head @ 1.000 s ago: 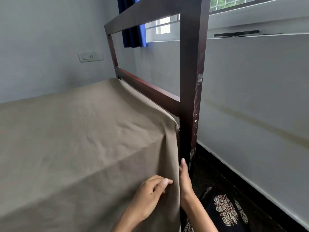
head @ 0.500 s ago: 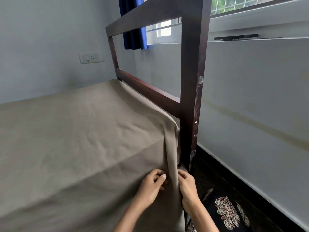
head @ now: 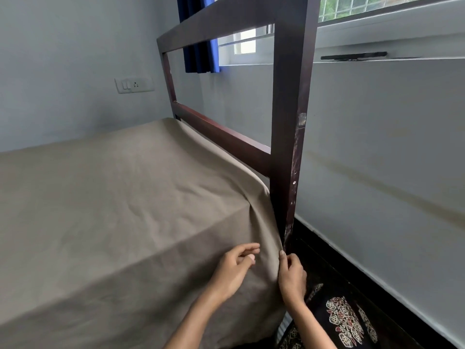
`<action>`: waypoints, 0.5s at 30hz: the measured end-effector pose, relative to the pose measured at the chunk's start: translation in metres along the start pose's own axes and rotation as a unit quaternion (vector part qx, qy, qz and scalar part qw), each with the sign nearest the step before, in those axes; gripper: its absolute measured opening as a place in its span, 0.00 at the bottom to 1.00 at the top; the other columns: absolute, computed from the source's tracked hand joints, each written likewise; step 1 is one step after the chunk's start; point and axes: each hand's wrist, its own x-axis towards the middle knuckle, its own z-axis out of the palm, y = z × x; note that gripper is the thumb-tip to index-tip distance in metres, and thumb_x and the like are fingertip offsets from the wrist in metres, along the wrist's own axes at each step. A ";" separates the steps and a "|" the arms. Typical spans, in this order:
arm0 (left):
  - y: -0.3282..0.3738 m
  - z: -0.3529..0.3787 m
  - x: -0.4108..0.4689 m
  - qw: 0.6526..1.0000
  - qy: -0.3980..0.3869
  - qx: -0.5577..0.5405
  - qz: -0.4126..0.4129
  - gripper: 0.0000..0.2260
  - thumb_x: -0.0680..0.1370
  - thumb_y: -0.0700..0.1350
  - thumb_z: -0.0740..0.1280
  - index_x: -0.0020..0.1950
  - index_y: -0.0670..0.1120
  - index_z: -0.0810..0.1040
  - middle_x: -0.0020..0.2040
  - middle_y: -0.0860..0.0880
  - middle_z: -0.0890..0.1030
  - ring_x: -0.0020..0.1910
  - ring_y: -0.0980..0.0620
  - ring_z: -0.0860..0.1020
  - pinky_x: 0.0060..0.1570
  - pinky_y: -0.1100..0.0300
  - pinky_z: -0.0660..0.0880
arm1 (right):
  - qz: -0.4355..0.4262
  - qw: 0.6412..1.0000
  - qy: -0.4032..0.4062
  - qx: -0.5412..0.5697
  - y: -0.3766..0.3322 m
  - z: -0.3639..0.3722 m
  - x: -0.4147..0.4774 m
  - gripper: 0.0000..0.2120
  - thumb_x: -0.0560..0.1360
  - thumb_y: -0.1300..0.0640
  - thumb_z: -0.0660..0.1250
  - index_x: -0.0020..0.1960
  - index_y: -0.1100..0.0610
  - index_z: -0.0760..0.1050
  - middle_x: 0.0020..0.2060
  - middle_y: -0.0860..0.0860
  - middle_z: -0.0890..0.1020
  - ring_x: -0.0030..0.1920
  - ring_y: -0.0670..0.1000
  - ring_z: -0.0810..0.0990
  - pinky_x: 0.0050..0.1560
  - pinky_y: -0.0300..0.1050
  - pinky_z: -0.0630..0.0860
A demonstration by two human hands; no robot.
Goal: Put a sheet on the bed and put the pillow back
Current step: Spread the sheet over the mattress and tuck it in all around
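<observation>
Head view: sheet (head: 125, 210) is draped over bed (head: 221, 136), corner hung beside post (head: 289, 147). Edge is pinched by right hand (head: 292, 275); left hand (head: 235, 270) fingers (head: 247, 249) are loosely curled, nothing held. Corner could be bunched or dragged askew by a one-sided tug. Pillow not seen.

On my feed both forearms show bare up from the bottom edge. The left hand (head: 236, 268) and right hand (head: 292, 273) are bare too, with short, plain nails. Under the right forearm is what looks like the person's garment (head: 344, 321) — black cloth printed with cream leaf-like motifs touched with red.
</observation>
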 end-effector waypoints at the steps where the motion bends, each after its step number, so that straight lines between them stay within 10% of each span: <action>1: 0.004 0.003 0.004 0.999 -0.029 -0.009 -0.010 0.15 0.80 0.35 0.57 0.63 0.49 0.73 0.56 0.55 0.78 0.49 0.60 0.77 0.45 0.73 0.71 | 0.003 1.000 0.009 -0.023 0.001 0.001 -0.001 0.15 0.80 0.48 0.58 0.44 0.59 0.71 0.44 0.62 0.81 0.49 0.63 0.78 0.40 0.47 0.64; 6: 0.004 0.015 0.032 0.988 -0.118 -0.063 -0.076 0.22 0.81 0.35 0.52 0.74 0.50 0.61 0.71 0.54 0.68 0.66 0.57 0.67 0.63 0.56 0.65 | -0.019 1.000 -0.011 -0.013 0.000 -0.002 -0.002 0.09 0.77 0.52 0.63 0.44 0.57 0.70 0.43 0.58 0.81 0.49 0.61 0.79 0.42 0.47 0.68; 11: -0.035 0.024 0.050 0.992 -0.083 -0.010 -0.095 0.26 0.76 0.24 0.48 0.75 0.36 0.54 0.75 0.39 0.60 0.75 0.49 0.59 0.65 0.70 0.60 | -0.149 0.987 0.017 -0.063 -0.007 -0.015 -0.008 0.07 0.71 0.67 0.65 0.46 0.59 0.79 0.44 0.53 0.81 0.48 0.55 0.79 0.45 0.43 0.69; 15: -0.050 0.036 0.054 0.991 -0.071 0.097 -0.051 0.27 0.77 0.26 0.51 0.75 0.39 0.54 0.75 0.43 0.59 0.66 0.68 0.62 0.62 0.79 0.58 | -0.256 0.966 0.000 -0.028 -0.034 -0.018 -0.016 0.10 0.70 0.71 0.66 0.43 0.59 0.81 0.40 0.50 0.83 0.45 0.51 0.81 0.48 0.42 0.74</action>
